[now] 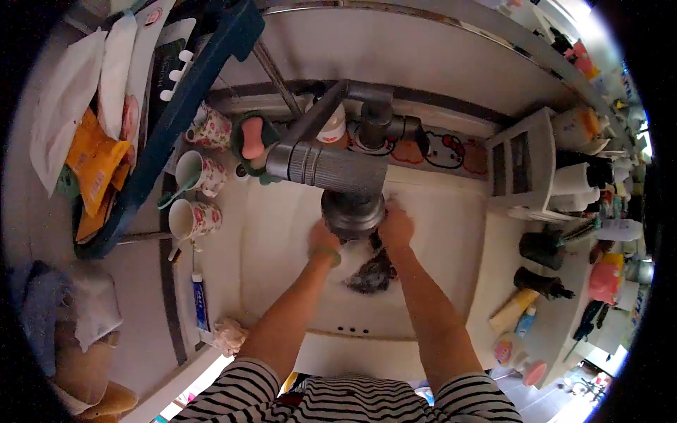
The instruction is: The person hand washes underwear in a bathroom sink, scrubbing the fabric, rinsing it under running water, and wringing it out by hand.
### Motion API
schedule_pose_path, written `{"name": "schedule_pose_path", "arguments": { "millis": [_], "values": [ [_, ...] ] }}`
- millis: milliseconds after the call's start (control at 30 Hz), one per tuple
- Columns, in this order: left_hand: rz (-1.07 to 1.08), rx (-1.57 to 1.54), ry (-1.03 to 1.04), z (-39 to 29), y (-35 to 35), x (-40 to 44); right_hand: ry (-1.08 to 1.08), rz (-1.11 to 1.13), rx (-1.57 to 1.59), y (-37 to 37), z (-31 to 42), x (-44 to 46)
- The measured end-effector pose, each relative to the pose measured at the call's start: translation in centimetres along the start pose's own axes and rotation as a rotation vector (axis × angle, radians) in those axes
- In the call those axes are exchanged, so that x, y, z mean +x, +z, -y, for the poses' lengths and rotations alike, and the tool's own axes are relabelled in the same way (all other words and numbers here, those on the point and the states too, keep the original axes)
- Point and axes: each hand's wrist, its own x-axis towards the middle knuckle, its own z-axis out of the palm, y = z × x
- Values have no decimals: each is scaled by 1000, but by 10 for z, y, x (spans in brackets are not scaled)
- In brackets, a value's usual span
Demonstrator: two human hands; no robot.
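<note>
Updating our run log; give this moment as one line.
left hand: partly hidden by faucet; right hand: beside dark item; dark item: in sink; grips: unclear

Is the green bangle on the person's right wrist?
No, the green bangle sits at the wrist of the left hand, and none shows at the wrist of the right hand.
</note>
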Motion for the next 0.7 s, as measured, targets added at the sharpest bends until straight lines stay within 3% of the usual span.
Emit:
{"name": "schedule_pose_path", "arguments": {
  "millis": [33,67,133,200,267,300,367,467,500,533,567,633,667,700],
  "values": [
    [-67,-126,62,40,43,21,1,0,2,16,-2,-1],
    [-100,-190,90,49,54,26,-258,-376,-313,43,-6,-4],
    [-58,-282,54,51,56,27,-512,-741,-630,41,0,-12],
    [84,-334,-83,37,30,17,-372,115,-577,2,3,-11],
    [222,-393,-199,17,10,17,-272,98,-613,11,-7,6],
    [225,-396,-197,11,11,17,-324,36,-339,18,1,-4],
    [391,-1377,-199,-2,16,11,-407,-89,214,40,19,-32],
    [417,-1567,-384,-56,-30,-29,-474,-216,775,55,25,-59],
    [592,-1604,-254,-47,-34,-41,-390,-49,558,58,22,-64],
    [598,-1596,-257,-47,-31,-48,-340,30,456,58,19,-58],
    [663,-1911,-317,-51,-24,-55,-298,111,347,58,16,-53],
    [718,-2223,-387,-52,-10,-57,-339,24,-140,51,11,-26],
    [569,-1836,-394,-52,-2,-51,-349,-4,-302,49,12,-24],
    [498,-1645,-383,-46,3,-48,-388,-114,-47,42,25,-35]
  ]
}}
